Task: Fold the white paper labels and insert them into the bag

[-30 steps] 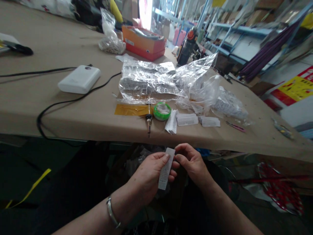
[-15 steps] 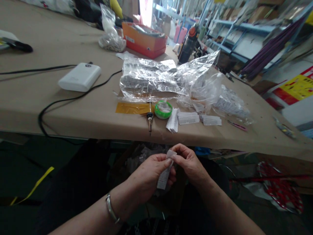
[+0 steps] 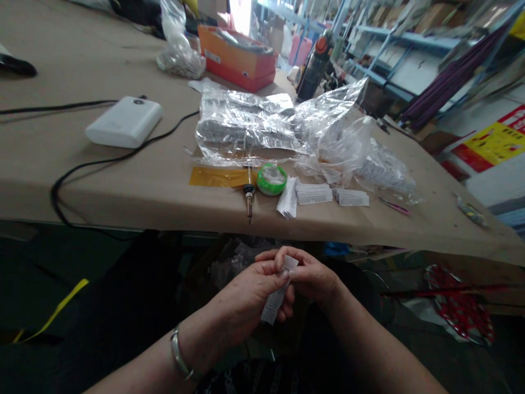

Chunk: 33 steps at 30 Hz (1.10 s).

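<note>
A strip of printed white labels [image 3: 274, 306] is held between my hands, below the table's front edge. My left hand [image 3: 250, 290] grips it, thumb on top and fingers underneath. At the strip's upper end, my right hand [image 3: 309, 273] pinches it between thumb and fingers. Three groups of similar white strips lie near the table edge: a fanned one [image 3: 287, 201], a middle one [image 3: 314, 193] and a right one [image 3: 351, 197]. To their left are a green round tin [image 3: 271, 179] and a soldering iron [image 3: 249, 200].
Crumpled clear plastic bags [image 3: 254, 128] lie behind the tin. A white power bank [image 3: 125, 122] with black cables sits on the left of the brown table [image 3: 123, 200]. An orange box [image 3: 238, 60] stands at the back. Pink tweezers [image 3: 394, 206] lie on the right.
My right hand's fingers have shifted left over the strip's top and now overlap my left fingertips. The strip tilts slightly more. The whole view has shifted a little.
</note>
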Each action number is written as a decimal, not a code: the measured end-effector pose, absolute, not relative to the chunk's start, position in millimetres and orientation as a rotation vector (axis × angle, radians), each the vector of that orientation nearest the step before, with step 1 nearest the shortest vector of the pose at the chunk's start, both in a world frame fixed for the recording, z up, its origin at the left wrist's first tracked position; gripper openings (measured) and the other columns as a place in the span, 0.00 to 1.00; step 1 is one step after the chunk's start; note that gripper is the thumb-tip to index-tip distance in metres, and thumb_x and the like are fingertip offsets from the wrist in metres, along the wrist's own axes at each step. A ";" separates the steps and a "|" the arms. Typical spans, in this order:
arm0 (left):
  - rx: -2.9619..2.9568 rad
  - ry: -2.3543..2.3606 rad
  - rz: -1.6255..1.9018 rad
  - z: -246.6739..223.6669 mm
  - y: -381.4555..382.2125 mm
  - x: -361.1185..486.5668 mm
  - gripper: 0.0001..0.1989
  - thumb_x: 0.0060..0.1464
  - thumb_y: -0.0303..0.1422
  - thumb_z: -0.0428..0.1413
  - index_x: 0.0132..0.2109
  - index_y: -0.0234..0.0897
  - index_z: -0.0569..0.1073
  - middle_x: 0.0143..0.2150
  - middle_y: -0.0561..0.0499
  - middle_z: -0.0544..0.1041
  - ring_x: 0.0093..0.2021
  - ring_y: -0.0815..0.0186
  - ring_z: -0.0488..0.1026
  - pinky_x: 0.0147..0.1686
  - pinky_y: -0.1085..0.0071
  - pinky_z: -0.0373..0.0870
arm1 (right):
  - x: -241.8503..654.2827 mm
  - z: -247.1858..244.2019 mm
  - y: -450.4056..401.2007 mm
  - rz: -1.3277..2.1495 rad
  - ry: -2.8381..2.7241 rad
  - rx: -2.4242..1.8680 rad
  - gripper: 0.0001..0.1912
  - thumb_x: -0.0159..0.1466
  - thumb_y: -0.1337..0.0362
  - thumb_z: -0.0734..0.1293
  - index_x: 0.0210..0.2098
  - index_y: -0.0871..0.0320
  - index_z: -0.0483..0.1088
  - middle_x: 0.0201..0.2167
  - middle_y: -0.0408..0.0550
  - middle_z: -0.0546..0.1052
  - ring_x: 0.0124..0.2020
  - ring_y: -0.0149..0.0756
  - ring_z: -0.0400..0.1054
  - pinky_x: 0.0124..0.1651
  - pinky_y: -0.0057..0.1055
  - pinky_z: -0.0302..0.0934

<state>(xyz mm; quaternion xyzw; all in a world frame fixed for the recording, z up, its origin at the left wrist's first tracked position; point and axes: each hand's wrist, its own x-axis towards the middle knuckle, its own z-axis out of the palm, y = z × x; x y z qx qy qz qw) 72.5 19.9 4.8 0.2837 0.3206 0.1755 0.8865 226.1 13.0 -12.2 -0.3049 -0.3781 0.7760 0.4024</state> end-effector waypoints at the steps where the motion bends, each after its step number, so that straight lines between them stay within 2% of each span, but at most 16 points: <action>1: 0.588 0.670 0.370 4.6 20.6 72.3 0.12 0.55 0.38 0.54 0.30 0.31 0.69 0.22 0.52 0.70 0.18 0.73 0.66 0.19 0.77 0.62 | 225.6 -10.7 11.8 1.925 -0.991 -0.823 0.13 0.54 0.61 0.71 0.37 0.57 0.69 0.48 0.50 0.72 0.44 0.38 0.70 0.45 0.32 0.66; 3: 0.588 0.698 0.394 4.8 22.4 71.4 0.11 0.54 0.36 0.55 0.31 0.31 0.70 0.22 0.52 0.70 0.19 0.74 0.66 0.20 0.78 0.62 | 224.8 -6.4 8.5 1.743 -1.145 -0.968 0.18 0.57 0.60 0.69 0.46 0.54 0.67 0.47 0.48 0.72 0.44 0.37 0.70 0.47 0.33 0.65; 5: 0.588 0.729 0.421 5.4 24.2 69.7 0.09 0.53 0.34 0.56 0.34 0.31 0.71 0.23 0.53 0.70 0.20 0.74 0.66 0.21 0.78 0.62 | 224.0 -0.8 4.7 1.393 -1.411 -1.124 0.20 0.60 0.59 0.67 0.52 0.52 0.65 0.50 0.48 0.70 0.49 0.39 0.67 0.52 0.35 0.62; 8: 0.582 0.732 0.457 5.4 25.6 67.3 0.09 0.53 0.34 0.56 0.37 0.31 0.72 0.25 0.52 0.71 0.21 0.74 0.67 0.21 0.77 0.63 | 222.6 6.7 0.1 0.836 -1.772 -1.276 0.20 0.63 0.60 0.64 0.54 0.54 0.65 0.55 0.50 0.65 0.57 0.41 0.59 0.60 0.38 0.54; 12: 0.568 0.730 0.475 4.2 25.2 66.4 0.08 0.52 0.32 0.56 0.37 0.31 0.72 0.25 0.52 0.71 0.20 0.74 0.67 0.21 0.77 0.62 | 221.6 9.4 -0.6 0.591 -1.980 -1.356 0.20 0.65 0.59 0.62 0.55 0.56 0.63 0.53 0.52 0.67 0.56 0.40 0.59 0.59 0.37 0.55; 16: 0.557 0.726 0.495 2.8 25.9 66.0 0.08 0.52 0.34 0.56 0.35 0.31 0.70 0.24 0.52 0.71 0.21 0.73 0.68 0.21 0.77 0.63 | 220.3 6.7 0.8 0.583 -1.938 -1.384 0.22 0.66 0.60 0.61 0.58 0.57 0.58 0.53 0.52 0.68 0.55 0.39 0.61 0.58 0.36 0.56; 20: 0.554 0.736 0.530 2.2 27.0 64.2 0.08 0.52 0.33 0.56 0.35 0.31 0.70 0.23 0.53 0.70 0.20 0.73 0.67 0.21 0.77 0.63 | 216.0 4.7 1.3 0.693 -1.884 -1.396 0.19 0.65 0.61 0.61 0.55 0.57 0.62 0.48 0.51 0.72 0.49 0.38 0.66 0.53 0.33 0.61; 24: 0.561 0.733 0.566 1.4 26.6 61.9 0.09 0.54 0.35 0.55 0.36 0.31 0.70 0.24 0.53 0.70 0.21 0.73 0.68 0.21 0.77 0.63 | 209.4 2.7 4.8 0.853 -1.654 -1.397 0.20 0.65 0.61 0.61 0.56 0.54 0.60 0.43 0.46 0.73 0.43 0.34 0.69 0.48 0.31 0.62; 26: 0.578 0.759 0.589 1.3 26.4 60.8 0.09 0.55 0.35 0.54 0.37 0.31 0.70 0.24 0.53 0.70 0.22 0.73 0.68 0.22 0.77 0.63 | 206.1 1.7 8.4 0.963 -1.492 -1.369 0.15 0.64 0.61 0.62 0.50 0.54 0.64 0.37 0.43 0.73 0.37 0.31 0.69 0.42 0.28 0.63; 29: 0.603 0.816 0.615 2.0 26.3 59.2 0.09 0.55 0.35 0.54 0.35 0.32 0.69 0.24 0.53 0.70 0.21 0.73 0.67 0.22 0.77 0.62 | 201.8 1.6 14.4 1.083 -1.349 -1.371 0.07 0.62 0.61 0.65 0.37 0.57 0.67 0.30 0.41 0.72 0.30 0.28 0.66 0.34 0.24 0.61; 33: 0.626 0.829 0.639 2.8 25.8 56.9 0.09 0.55 0.35 0.53 0.34 0.32 0.69 0.24 0.53 0.70 0.21 0.72 0.67 0.22 0.76 0.62 | 196.9 4.5 20.9 1.114 -1.320 -1.441 0.07 0.60 0.60 0.65 0.31 0.59 0.68 0.25 0.40 0.70 0.25 0.27 0.62 0.28 0.23 0.58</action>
